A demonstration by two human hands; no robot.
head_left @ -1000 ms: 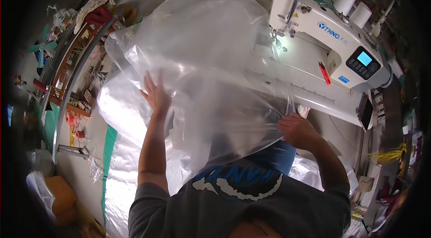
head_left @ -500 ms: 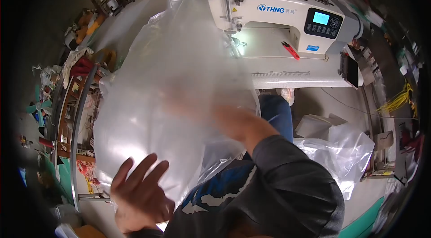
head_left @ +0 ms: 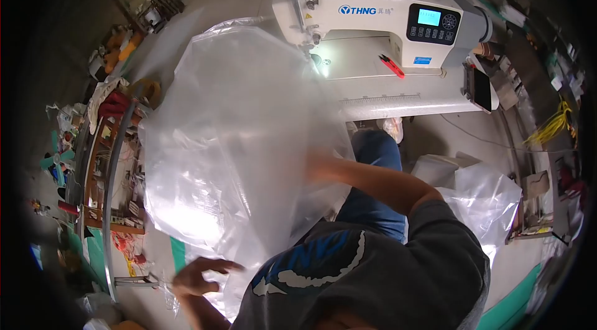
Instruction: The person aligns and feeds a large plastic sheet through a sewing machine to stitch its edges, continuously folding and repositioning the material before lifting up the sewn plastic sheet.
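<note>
Sheeting of translucent plastic (head_left: 249,112), crumpled and glossy in places, spreads over the left portion of the view, in front of the person and to the left of the sewing machine (head_left: 373,13). Its right side reaches the area beside the needle, and its lower part lies near the person's dark grey T-shirt (head_left: 379,268).

The right arm extends across to the sheeting. The right hand (head_left: 316,167) is blurred and hazy at the plastic; whether its fingers grip the film, or lie over or under it, cannot be told. The left hand (head_left: 202,274) is at the lower left, beside the sheeting's lower edge, with its fingers extended and the thumb set apart in a loose, wide posture; contact with the plastic cannot be confirmed.

The machine is white, marked YTHNG, with a lit display (head_left: 429,17) and a lamp glowing by the needle. On the white surface (head_left: 435,97) lie red-handled snips (head_left: 392,66); a ruler scale (head_left: 379,99) runs along its front. A dark-screened phone (head_left: 480,88) is at the right end. Further crumpled plastic (head_left: 485,196) is at the right, beyond the blue trouser leg (head_left: 376,159).
</note>
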